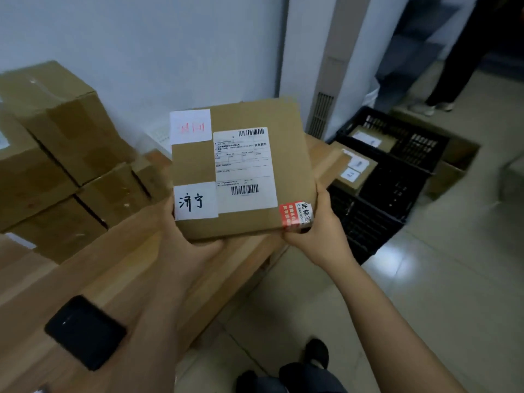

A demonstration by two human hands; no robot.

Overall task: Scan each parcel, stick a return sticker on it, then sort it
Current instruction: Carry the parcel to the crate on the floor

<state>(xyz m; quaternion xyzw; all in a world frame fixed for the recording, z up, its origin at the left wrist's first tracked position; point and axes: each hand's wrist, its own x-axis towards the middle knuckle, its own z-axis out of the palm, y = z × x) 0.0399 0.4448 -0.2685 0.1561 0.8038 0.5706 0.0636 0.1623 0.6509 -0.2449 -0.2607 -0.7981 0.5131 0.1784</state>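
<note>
Parcel [243, 168] held above desk [119, 268] edge, near corners clasped by left grip [185, 242] and right grip [319, 232] | return sticker [190, 126] already stuck on | sorting into black crates [377, 219] judged outstanding

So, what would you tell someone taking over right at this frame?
Left hand grips the parcel at its lower-left edge and right hand grips its lower-right corner, above the wooden table.
A white sticker with red print is already on its top-left corner, likely the return sticker; scanning cannot be confirmed.
The black handheld device lies on the table.
Left to do: sort this parcel, probably into the black crates on the floor, which already hold parcels; then the stacked boxes.
</note>
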